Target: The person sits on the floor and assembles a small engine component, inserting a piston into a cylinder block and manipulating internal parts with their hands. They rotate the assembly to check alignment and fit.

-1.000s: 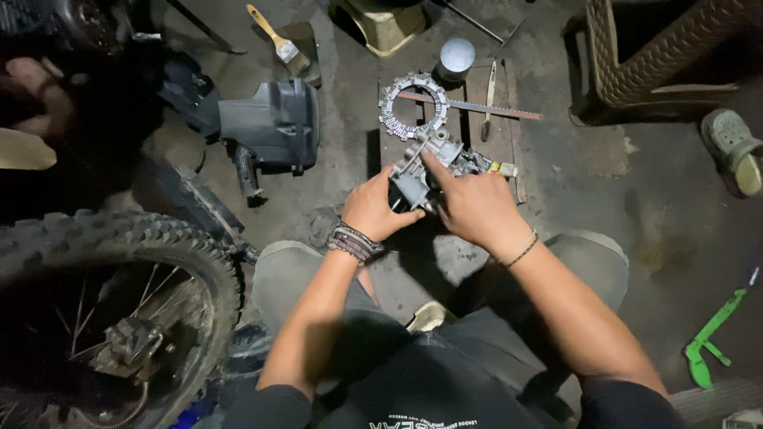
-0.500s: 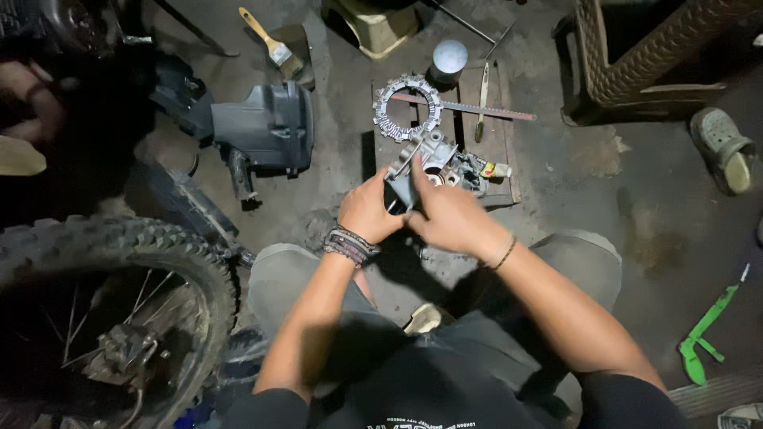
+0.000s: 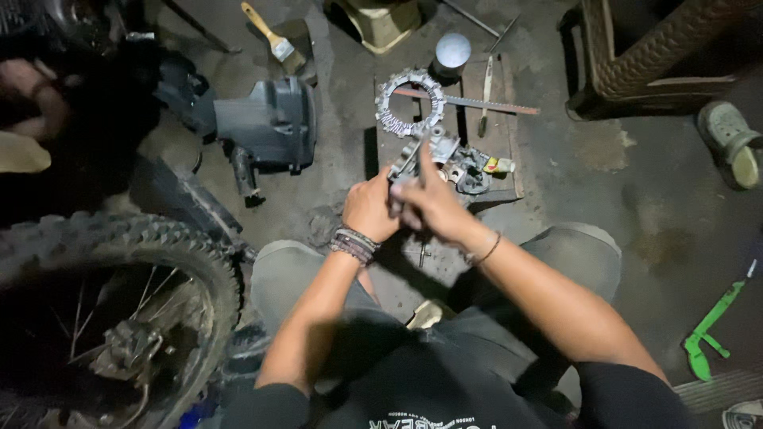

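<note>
You were mid-way through working on a small metal part (image 3: 405, 176), gripped between both hands over your knees, just near of the wooden board (image 3: 509, 143) on the floor. Your left hand (image 3: 369, 208) was curled closed around the part's near end, steadying it. Your right hand (image 3: 433, 208) lay over it from the right, most fingers wrapped on, with the forefinger stretched straight out toward the far side. How the part sat inside your palms I could not tell; they covered most of it.

By my reading this was a holding-and-adjusting step: one hand bracing, the other pressing or feeling along the piece. The next move would have called for a firm left-hand brace and better light, since the part was small and dim.

What showed of the part ran roughly near-to-far, its long axis leaning slightly right, the free end pointing away from you toward the toothed ring (image 3: 409, 102) on the board. A pile of metal pieces (image 3: 461, 163) lay just beyond your fingertips, and a hacksaw blade (image 3: 477, 102) crossed the ring.

Off to the left sat a dark plastic housing (image 3: 266, 123) and a paintbrush (image 3: 270, 36); a knobbly tyre (image 3: 119, 254) filled the near left corner. A green tool (image 3: 711, 326) lay well apart at the right.
</note>
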